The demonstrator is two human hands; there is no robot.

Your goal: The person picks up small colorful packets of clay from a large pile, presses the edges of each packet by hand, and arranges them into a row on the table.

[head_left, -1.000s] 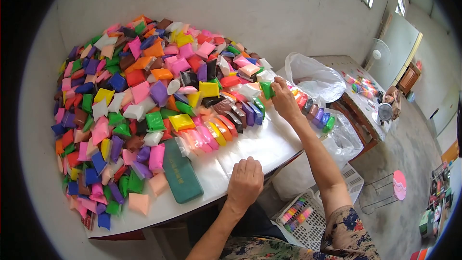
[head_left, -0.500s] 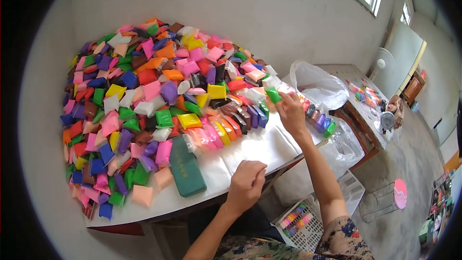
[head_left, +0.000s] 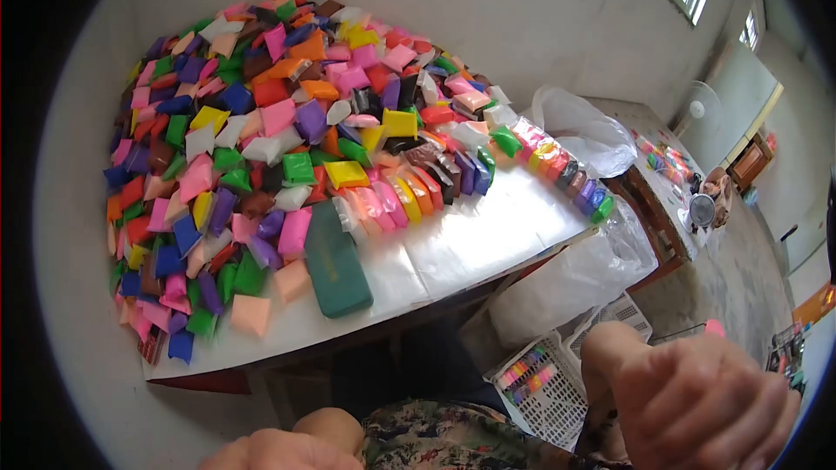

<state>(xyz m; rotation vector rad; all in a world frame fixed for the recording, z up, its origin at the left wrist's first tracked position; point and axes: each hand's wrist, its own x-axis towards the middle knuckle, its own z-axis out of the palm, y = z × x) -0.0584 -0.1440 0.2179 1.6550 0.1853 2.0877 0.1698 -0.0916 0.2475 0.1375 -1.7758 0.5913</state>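
My right hand [head_left: 701,396] is at the lower right, off the table, its fingers curled in and nothing visible in them. At the bottom edge my left hand [head_left: 283,453] is partly cut off, and its fingertips are hidden. A large heap of colored packets [head_left: 279,113] covers the left and back of the table. In front of it a row of upright packets [head_left: 405,196] stands beside a green case [head_left: 337,265]. A green packet [head_left: 505,141] lies near the far end, close to a second row of packets [head_left: 562,170].
Clear plastic bags [head_left: 583,135] lie behind the second row, and another bag [head_left: 566,283] hangs at the table's front edge. Below is a white basket [head_left: 544,392] holding small colored packs. A second table [head_left: 649,122] with a fan stands at the back right.
My right hand has left the green packet and moved down to the lower right. My left hand has dropped from the table's front edge to the bottom of the view. The view has shifted slightly.
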